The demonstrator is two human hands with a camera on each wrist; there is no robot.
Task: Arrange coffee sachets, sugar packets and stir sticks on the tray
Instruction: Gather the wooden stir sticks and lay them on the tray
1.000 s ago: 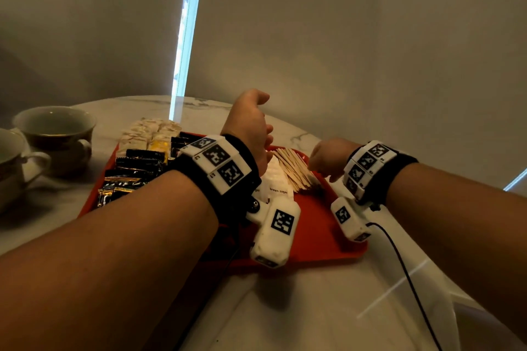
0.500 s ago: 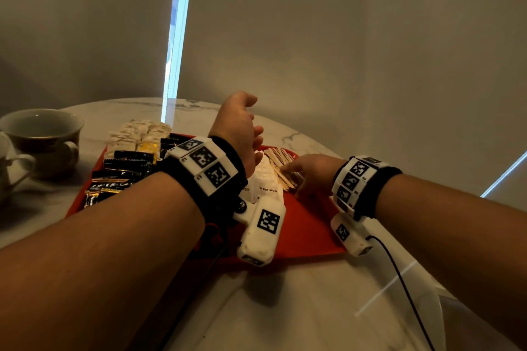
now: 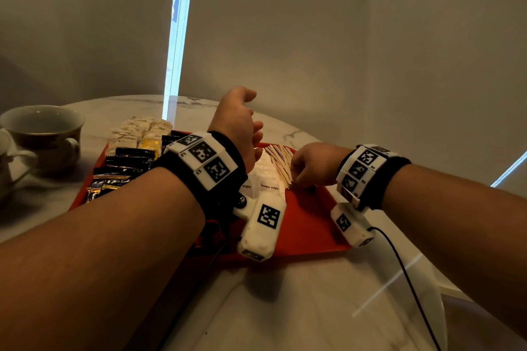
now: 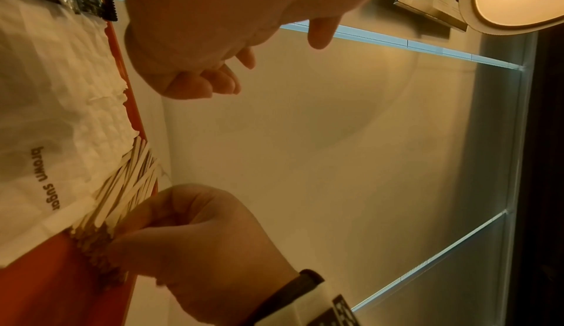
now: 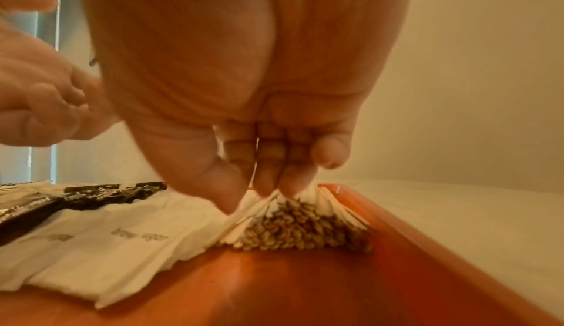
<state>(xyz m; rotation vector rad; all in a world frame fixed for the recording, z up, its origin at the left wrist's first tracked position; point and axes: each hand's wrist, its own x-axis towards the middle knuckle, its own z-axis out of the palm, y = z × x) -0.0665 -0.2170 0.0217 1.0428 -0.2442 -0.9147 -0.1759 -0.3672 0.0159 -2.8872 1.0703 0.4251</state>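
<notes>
A red tray (image 3: 308, 225) sits at mid-frame in the head view. Black and gold coffee sachets (image 3: 125, 168) overlap in a row along its left side. White sugar packets (image 3: 271, 179), printed "brown sugar", lie fanned in the centre. Pale wooden stir sticks (image 3: 281, 159) are heaped against the tray's upper right rim, just right of the packets, their near ends bunched together (image 5: 302, 232)

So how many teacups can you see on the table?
2. One teacup stands left of the red tray. A second cup is nearer, cut off by the picture's left edge. More could be out of view.
</notes>
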